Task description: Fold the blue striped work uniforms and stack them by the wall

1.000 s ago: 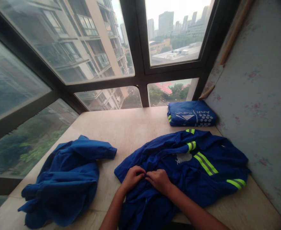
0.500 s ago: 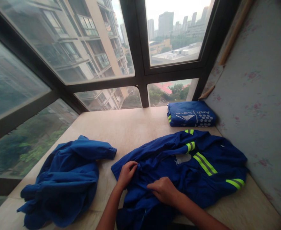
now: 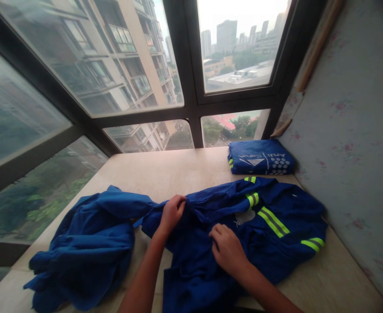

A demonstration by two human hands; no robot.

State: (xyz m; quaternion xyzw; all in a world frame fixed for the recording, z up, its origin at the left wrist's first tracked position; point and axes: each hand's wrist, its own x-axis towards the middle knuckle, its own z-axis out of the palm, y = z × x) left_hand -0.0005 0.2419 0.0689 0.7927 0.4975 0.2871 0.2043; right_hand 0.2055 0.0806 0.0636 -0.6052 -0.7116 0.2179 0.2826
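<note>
A dark blue work jacket (image 3: 276, 250) with yellow-and-grey reflective stripes lies spread and creased before me. My left hand (image 3: 173, 214) is closed on its cloth near the left end, pinching an edge between thumb and fingers. To the right, my right hand (image 3: 228, 248) rests low over the middle of the jacket, its fingers bent and the thumb apart from them. A pale patch (image 3: 244, 217) shows among the folds beyond that hand. The jacket's left end touches the sleeve of another blue garment (image 3: 87, 248), which lies bunched on the left.
A folded blue bundle (image 3: 260, 157) with white printing sits at the back right, against the floral wall (image 3: 348, 143). Dark window frames (image 3: 191, 74) bound the far and left sides of the pale ledge (image 3: 165, 163).
My left hand has lifted the jacket's edge up and away from me, and the left end now meets the other garment's sleeve. My right hand has moved slightly up and right.
</note>
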